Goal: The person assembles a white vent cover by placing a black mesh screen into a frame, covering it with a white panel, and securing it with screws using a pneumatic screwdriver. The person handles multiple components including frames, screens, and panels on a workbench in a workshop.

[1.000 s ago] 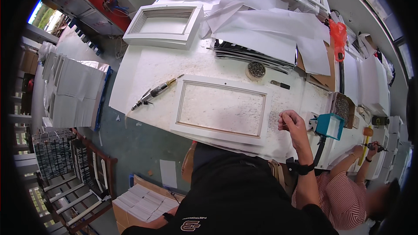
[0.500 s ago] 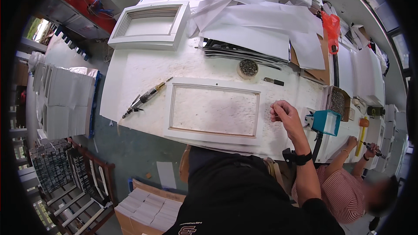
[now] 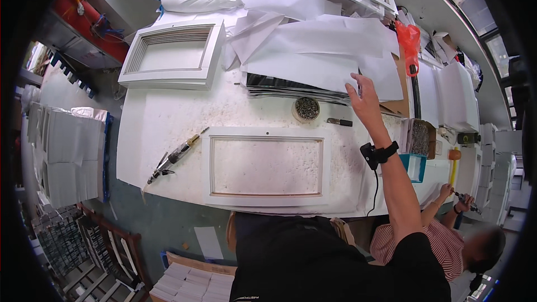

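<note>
My right hand (image 3: 366, 99) reaches over the right end of a stack of dark-edged panels (image 3: 302, 88) topped with white sheets (image 3: 330, 39). Its fingers are spread, with nothing seen between them; whether they touch the sheets I cannot tell. My left hand is out of view. In front of me on the workbench (image 3: 168, 106) lies a flat white rectangular frame (image 3: 327, 168). Left of it rests a power screwdriver (image 3: 175, 155). Beyond the frame stand a round tub of small screws (image 3: 306, 109) and a short dark-handled tool (image 3: 339, 122).
Stacked white frames (image 3: 207, 70) stand at the far left of the bench. To the right are a teal holder (image 3: 414, 166), a box of small metal parts (image 3: 418, 137) and a red plastic bag (image 3: 407, 45). A co-worker in a striped shirt (image 3: 386, 240) holds a tool at lower right.
My right hand has moved from beside the frame, away from me, to the panel stack, and its curled fingers have spread. The whole view has shifted, so the bench sits lower.
</note>
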